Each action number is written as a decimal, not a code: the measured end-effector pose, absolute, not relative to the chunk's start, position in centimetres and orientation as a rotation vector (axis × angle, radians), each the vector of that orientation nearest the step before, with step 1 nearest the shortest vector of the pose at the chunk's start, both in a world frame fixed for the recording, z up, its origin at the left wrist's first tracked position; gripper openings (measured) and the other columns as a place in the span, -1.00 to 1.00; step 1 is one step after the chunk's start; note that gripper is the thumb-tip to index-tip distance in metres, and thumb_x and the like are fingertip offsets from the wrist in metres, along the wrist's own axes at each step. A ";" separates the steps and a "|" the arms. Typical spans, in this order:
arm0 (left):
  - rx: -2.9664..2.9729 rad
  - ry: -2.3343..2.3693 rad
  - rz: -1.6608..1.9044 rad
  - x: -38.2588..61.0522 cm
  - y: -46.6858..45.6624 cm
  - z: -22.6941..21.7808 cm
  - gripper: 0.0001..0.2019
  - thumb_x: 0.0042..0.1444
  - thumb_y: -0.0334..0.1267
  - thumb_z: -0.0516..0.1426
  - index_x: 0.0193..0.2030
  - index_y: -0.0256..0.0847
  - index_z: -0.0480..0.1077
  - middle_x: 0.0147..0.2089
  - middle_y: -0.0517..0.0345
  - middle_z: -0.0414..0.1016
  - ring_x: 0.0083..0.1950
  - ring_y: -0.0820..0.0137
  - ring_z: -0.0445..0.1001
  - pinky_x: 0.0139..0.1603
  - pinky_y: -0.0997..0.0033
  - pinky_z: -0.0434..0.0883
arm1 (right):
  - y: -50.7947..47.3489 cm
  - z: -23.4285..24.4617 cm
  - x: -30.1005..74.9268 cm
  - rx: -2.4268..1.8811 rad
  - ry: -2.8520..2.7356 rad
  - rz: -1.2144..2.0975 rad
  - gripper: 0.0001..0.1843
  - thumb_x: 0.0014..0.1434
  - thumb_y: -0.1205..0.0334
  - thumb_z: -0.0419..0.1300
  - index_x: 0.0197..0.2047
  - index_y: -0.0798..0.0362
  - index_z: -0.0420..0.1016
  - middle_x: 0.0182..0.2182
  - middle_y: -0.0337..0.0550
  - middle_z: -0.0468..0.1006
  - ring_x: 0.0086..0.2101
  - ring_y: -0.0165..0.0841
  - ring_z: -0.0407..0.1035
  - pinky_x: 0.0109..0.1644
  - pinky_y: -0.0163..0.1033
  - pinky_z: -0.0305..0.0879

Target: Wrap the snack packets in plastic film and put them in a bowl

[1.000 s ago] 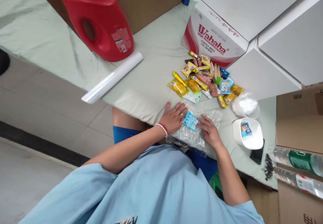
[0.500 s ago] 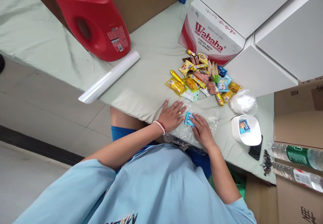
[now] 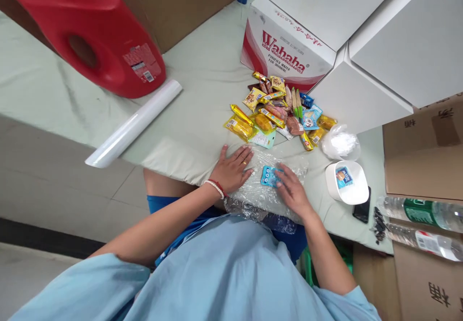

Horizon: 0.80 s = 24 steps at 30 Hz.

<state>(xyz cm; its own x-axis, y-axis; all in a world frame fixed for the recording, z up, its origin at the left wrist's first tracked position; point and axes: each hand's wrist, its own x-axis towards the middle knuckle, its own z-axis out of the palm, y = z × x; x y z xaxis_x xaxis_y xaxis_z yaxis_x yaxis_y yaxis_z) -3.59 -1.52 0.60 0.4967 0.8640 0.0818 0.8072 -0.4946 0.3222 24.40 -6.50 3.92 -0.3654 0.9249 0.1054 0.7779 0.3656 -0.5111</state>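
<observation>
A sheet of clear plastic wrap [image 3: 253, 193] lies crinkled at the table's front edge, part of it hanging toward my lap. On it sits a small blue snack packet [image 3: 268, 176]. My left hand [image 3: 232, 169] lies flat on the left side of the wrap, fingers stretched out, holding nothing. At the packet's right edge is my right hand [image 3: 292, 190], its fingers apart and slightly bent, the fingertips over or touching the packet. Beyond both hands spreads a pile of wrapped snacks [image 3: 277, 113]. A white plastic bowl [image 3: 356, 178] with another blue packet [image 3: 343, 177] inside stands to the right.
A white roll [image 3: 133, 124] and a big red jug [image 3: 119, 46] are at the left. Behind the snacks stands a Wahaha carton [image 3: 285, 53] beside white boxes. Near the bowl are a crumpled plastic bag [image 3: 341, 143], a black phone [image 3: 362, 209] and two bottles [image 3: 423, 212].
My right hand has lifted a little off the blue packet, so more of it shows. My left hand stays flat on the wrap. The whole view has shifted slightly.
</observation>
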 end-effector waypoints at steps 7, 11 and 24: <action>2.492 1.428 0.322 -3.4 -1.3 0.6 -0.41 0.48 0.02 -0.15 0.56 -0.08 0.08 0.60 0.01 0.02 0.61 0.16 0.02 0.57 -0.35 -0.37 | 11.0 9.9 31.8 -1.969 -1.913 -0.064 -0.58 0.38 0.18 0.00 0.16 0.08 0.56 0.07 0.10 0.61 0.06 -0.10 0.47 0.23 0.02 0.35; 2.468 1.436 0.304 -3.3 -1.2 0.8 -0.42 0.47 0.02 -0.12 0.55 -0.05 0.10 0.60 0.02 0.03 0.60 0.14 0.04 0.57 -0.36 -0.34 | 21.5 9.5 34.5 -2.310 -2.034 -0.087 -0.53 0.28 0.30 0.11 0.23 0.13 0.52 0.15 0.20 0.55 0.09 -0.04 0.45 0.19 0.01 0.33; 2.458 1.427 0.364 -3.4 -1.2 0.6 -0.42 0.46 0.00 -0.10 0.53 -0.10 0.14 0.59 -0.02 0.09 0.58 0.11 0.10 0.56 -0.39 -0.30 | 24.7 6.6 35.3 -2.679 -1.915 0.269 -0.22 0.05 0.22 0.44 0.32 0.19 0.38 0.14 0.26 0.46 -0.04 -0.17 0.46 0.04 -0.16 0.32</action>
